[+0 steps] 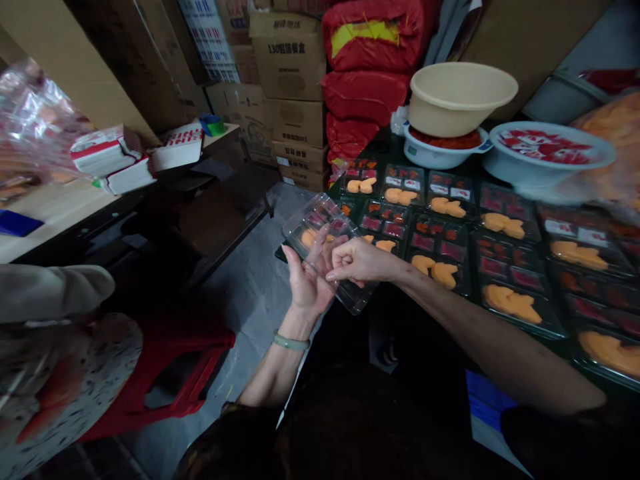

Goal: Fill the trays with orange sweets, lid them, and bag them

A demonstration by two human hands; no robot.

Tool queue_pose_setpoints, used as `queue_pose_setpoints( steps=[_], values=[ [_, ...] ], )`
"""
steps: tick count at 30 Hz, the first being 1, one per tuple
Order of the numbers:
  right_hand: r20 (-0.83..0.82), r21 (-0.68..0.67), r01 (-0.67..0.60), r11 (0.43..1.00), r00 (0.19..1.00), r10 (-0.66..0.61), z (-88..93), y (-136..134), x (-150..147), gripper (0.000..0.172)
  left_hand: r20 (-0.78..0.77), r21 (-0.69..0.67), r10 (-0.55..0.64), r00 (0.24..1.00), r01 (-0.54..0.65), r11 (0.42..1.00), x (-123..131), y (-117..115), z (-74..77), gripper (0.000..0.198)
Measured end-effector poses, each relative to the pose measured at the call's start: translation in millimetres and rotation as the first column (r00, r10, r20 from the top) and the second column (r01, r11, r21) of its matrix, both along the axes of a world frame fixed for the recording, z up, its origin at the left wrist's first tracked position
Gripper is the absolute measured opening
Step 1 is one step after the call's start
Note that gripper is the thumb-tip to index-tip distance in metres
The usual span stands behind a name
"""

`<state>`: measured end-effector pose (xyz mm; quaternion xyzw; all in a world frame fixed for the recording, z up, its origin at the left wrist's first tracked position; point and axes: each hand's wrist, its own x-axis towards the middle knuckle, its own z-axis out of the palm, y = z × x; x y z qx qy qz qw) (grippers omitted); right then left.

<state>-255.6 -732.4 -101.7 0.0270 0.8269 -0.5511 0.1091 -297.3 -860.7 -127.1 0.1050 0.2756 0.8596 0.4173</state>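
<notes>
1. The step in hand looks like work on a single clear lid (314, 220), held up in both hands at the centre of the frame.
2. The left hand (306, 277) is cupped under the lid. Its fingers show through the plastic, and its grip is closed lightly around the lid's lower left side.
3. The right hand (357, 260) comes in from the right. Thumb and forefinger are pinched on the lid's near edge, and the other fingers are curled in.
4. The lid lies tilted between the two grips. Its far corner points to the upper left, and its near corner hangs just below the right hand.
5. It hangs in the air over the left end of the filled trays (440, 233), which lie in rows across the right of the frame. I cannot tell whether it touches any of them.
6. In my judgement, further handling calls for a gentle pinch and steady support from below, since thin plastic flexes and slips easily.
7. A cream bowl (460, 97) stands at the upper right, well apart from the lid.
</notes>
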Motion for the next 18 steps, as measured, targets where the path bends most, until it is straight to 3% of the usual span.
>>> queue_pose_setpoints(
  steps=[6,18],
  values=[
    [-0.04,0.113,0.132,0.985,0.991,-0.128,3.1,-8.8,-3.1,0.038,0.019,-0.01,0.017,1.0,-0.017,1.0,-2.9,0.4,-0.6,0.08],
    [-0.021,0.004,0.047,0.999,0.999,-0.047,0.8,-1.9,-3.2,0.029,0.054,-0.05,0.022,0.998,-0.019,0.999,-2.1,1.9,-0.6,0.079]
  ],
)
